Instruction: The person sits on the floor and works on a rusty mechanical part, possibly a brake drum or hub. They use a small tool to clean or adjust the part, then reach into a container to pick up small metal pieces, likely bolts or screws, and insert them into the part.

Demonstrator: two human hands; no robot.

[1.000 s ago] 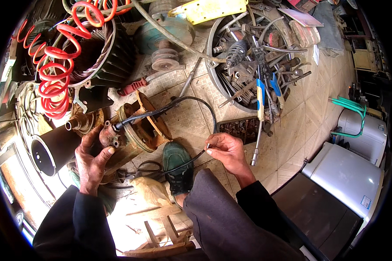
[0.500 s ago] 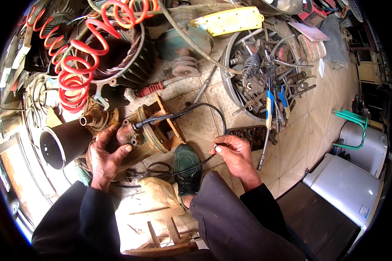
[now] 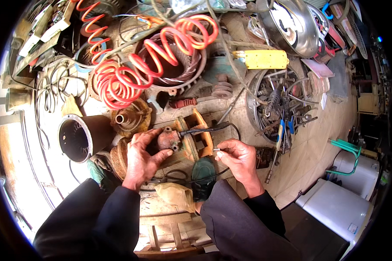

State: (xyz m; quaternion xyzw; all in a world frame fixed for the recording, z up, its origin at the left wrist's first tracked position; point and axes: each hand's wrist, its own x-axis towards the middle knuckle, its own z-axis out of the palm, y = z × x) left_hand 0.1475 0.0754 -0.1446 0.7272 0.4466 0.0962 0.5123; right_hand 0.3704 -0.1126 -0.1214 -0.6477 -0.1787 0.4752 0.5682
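A rusty motor (image 3: 189, 143) with an orange-brown flanged end lies on the floor in front of me. On its top sits a small reddish terminal box (image 3: 169, 140) with lugs and a black cable (image 3: 204, 129) coming out. My left hand (image 3: 144, 160) grips the box from the left, fingers above and thumb below. Right of the flange, my right hand (image 3: 240, 160) pinches a small metal screw (image 3: 217, 149) between thumb and fingers, apart from the motor. My green-toed shoe (image 3: 204, 169) is just below the flange.
A dark metal cylinder (image 3: 80, 137) lies at left, near a rusty flanged part (image 3: 130, 116). Behind are a coiled red hose (image 3: 117, 82) and a finned motor housing (image 3: 198, 71). A round basin (image 3: 251, 102) of tools stands right. A yellow plastic piece (image 3: 265, 59) lies beyond.
My right hand has come closer to the motor's flange with the screw. My left hand stays at the terminal box. The whole view has shifted, so the scene appears further right.
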